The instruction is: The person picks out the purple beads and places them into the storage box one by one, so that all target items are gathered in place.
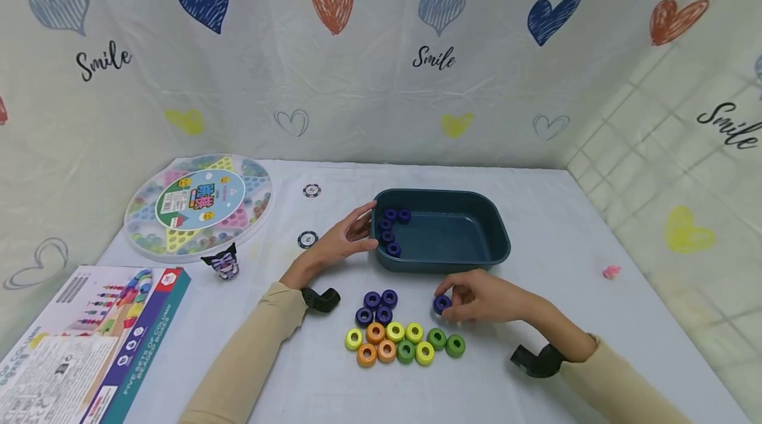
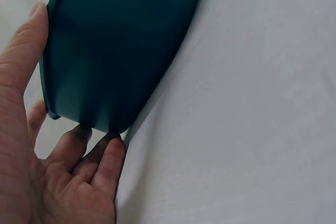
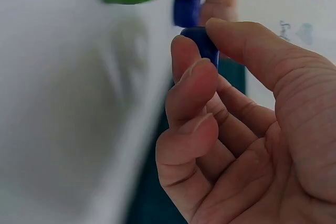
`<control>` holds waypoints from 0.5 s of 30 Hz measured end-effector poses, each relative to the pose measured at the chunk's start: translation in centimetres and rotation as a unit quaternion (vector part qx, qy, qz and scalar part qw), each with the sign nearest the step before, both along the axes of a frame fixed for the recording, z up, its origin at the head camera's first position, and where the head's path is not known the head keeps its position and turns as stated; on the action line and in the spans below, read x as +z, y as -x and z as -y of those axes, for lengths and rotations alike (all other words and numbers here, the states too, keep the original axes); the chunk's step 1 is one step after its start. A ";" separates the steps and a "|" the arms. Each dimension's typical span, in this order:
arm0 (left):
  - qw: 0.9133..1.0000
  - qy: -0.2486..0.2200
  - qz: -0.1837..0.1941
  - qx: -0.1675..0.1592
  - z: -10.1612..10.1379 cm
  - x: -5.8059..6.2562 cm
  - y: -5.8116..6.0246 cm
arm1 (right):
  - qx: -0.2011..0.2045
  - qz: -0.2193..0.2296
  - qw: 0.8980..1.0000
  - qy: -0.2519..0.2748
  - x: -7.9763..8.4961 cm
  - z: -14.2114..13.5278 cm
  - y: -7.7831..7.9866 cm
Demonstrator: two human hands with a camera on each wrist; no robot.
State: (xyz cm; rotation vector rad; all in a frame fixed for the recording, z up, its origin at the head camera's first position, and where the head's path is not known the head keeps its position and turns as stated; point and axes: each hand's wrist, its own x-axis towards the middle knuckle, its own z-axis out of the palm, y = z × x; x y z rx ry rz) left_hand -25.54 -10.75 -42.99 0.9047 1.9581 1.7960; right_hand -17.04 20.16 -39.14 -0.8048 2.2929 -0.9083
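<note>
My right hand [image 1: 485, 297] pinches a dark blue bead [image 1: 442, 304] between thumb and forefinger, just in front of the bin's near side. In the right wrist view the same blue bead [image 3: 203, 43] shows at the fingertips. My left hand [image 1: 345, 239] rests against the left end of a dark teal bin [image 1: 464, 264], thumb and fingers spread along its outside. Several dark blue beads [image 1: 393, 249] lie along the left wall inside the bin. On the table in front, more dark blue beads [image 1: 372, 299] sit behind orange beads [image 1: 366, 354], yellow beads [image 1: 424, 352] and green beads [image 1: 455, 345].
A round Chinese checkers set [image 1: 199, 202] lies at the back left, a small dark figurine [image 1: 225, 262] in front of it. A bead toy box [image 1: 89, 344] occupies the left front. Two chip-like discs [image 1: 307, 239] lie left of the bin; a pink piece [image 1: 611, 272] lies far right.
</note>
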 end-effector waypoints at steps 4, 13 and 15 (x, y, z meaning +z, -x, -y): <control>1.000 0.001 -0.002 0.002 0.1 -0.1 0.1 | -0.003 -0.010 1.000 0.000 1.6 0.4 0.5; 1.000 -0.004 0.002 0.001 0.0 -0.2 0.1 | -0.006 -0.044 0.999 0.002 4.7 1.4 3.0; 1.000 -0.004 0.001 0.002 0.0 -0.2 0.1 | -0.008 -0.047 0.999 0.001 5.1 1.7 3.7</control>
